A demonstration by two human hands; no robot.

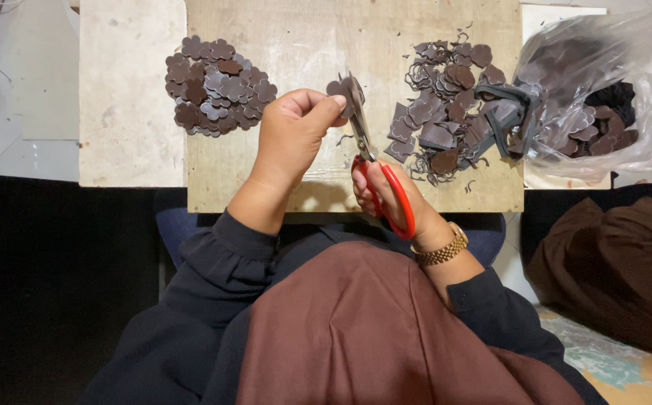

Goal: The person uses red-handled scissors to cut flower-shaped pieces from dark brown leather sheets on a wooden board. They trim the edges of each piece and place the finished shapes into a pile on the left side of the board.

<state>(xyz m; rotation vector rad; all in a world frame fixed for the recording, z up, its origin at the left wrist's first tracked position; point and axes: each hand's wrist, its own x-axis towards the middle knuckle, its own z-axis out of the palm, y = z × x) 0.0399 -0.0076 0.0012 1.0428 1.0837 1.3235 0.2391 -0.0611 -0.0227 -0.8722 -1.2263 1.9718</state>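
My left hand pinches a small dark brown flower-shaped piece above the wooden board. My right hand grips red-handled scissors, whose blades point up and meet the piece's edge. A gold watch sits on my right wrist. To the left on the board lies a pile of cut brown flower shapes. To the right lies a heap of uncut brown pieces and trimmings.
A clear plastic bag holding more brown pieces lies at the board's right end. A pale stone slab sits left of the board. Brown cloth is bundled at the right, and dark fabric covers the lower left.
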